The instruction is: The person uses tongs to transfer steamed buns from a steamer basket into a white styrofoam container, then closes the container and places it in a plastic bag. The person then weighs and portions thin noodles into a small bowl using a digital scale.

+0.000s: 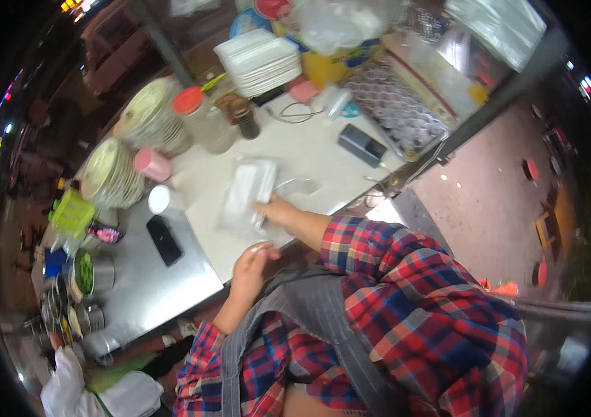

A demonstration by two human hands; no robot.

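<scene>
My right hand grips the near right edge of a white rectangular packet in clear plastic, over the pale tabletop. Blur hides whether it is a foam box or a paper pack. Loose clear film trails to the right of it. Closer to my body, my left hand is raised at the table's front edge, its fingers loosely bent and apart. Nothing shows in it, and it does not touch the packet.
A black phone lies on the steel counter. Stacked bowls, a red-lidded jar, foam boxes and a power bank stand around. At lower left, a person in a white sleeve reaches toward metal pots.
</scene>
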